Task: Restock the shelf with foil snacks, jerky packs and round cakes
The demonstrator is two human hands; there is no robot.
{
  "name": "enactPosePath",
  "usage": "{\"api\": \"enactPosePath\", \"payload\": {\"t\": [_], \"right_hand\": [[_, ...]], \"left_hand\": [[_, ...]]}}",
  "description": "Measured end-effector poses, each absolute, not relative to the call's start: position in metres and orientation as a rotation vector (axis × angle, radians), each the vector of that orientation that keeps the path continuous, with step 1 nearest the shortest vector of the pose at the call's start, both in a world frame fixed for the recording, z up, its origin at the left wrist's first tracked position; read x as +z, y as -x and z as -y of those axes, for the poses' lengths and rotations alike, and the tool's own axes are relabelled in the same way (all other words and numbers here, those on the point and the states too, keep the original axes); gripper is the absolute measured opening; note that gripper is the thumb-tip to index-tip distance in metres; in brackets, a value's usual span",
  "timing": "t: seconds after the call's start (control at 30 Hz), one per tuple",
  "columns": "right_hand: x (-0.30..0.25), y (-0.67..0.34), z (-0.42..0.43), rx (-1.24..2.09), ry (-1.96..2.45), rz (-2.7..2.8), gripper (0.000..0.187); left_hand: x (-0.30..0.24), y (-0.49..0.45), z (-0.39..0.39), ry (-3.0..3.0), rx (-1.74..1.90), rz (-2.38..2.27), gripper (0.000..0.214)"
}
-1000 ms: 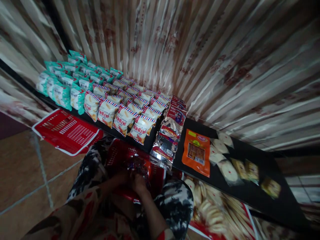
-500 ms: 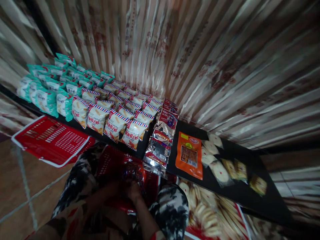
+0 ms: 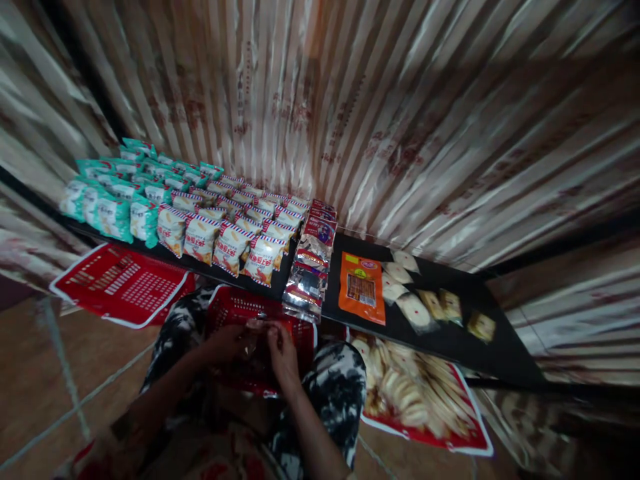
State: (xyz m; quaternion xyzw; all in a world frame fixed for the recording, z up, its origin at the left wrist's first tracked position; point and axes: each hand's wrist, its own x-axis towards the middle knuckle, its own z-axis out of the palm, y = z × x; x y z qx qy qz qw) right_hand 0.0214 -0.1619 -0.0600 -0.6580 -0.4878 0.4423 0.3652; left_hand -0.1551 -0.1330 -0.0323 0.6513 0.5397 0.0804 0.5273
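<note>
Over a red plastic basket (image 3: 220, 308) between my knees, both of my hands are close together. My left hand (image 3: 231, 343) has its fingers bent inward, and a shiny plastic packet (image 3: 249, 347) glints beside them. My right hand (image 3: 283, 352) pinches at the same spot, fingertips up and nearly meeting the left ones. Dim light hides the packet's print and most of what lies in the basket. Just beyond the hands, a row of silver and dark red packets (image 3: 306, 283) overhangs the near edge of a black board (image 3: 333, 300).
Teal snack bags (image 3: 113, 217) and white striped snack bags (image 3: 203, 237) stand in rows at the left. An orange packet (image 3: 361, 287), round white packs (image 3: 415, 310) and small yellowish packs (image 3: 483, 327) lie rightward. Red baskets (image 3: 120, 287) flank my knees; the right one holds pale packed food (image 3: 415, 393).
The view has shifted, so the board sits farther left and its right end higher. My hands have risen over the basket, and their fingers show more clearly.
</note>
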Motion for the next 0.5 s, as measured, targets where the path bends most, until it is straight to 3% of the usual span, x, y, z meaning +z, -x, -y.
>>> {"api": "enactPosePath", "payload": {"t": [0.17,0.3,0.5], "right_hand": [[-0.031,-0.017,0.171,1.407,1.381,0.961,0.058],[-0.004,-0.015,0.175,1.594,1.221,0.832,0.050],[0.036,-0.023,0.175,1.527,1.098,0.628,0.038]], "left_hand": [[0.002,0.168,0.136,-1.392,0.451,-1.171,0.043],[0.026,0.166,0.137,-1.269,0.465,-1.101,0.047],[0.058,0.155,0.140,-1.085,0.564,-0.907,0.049]]}}
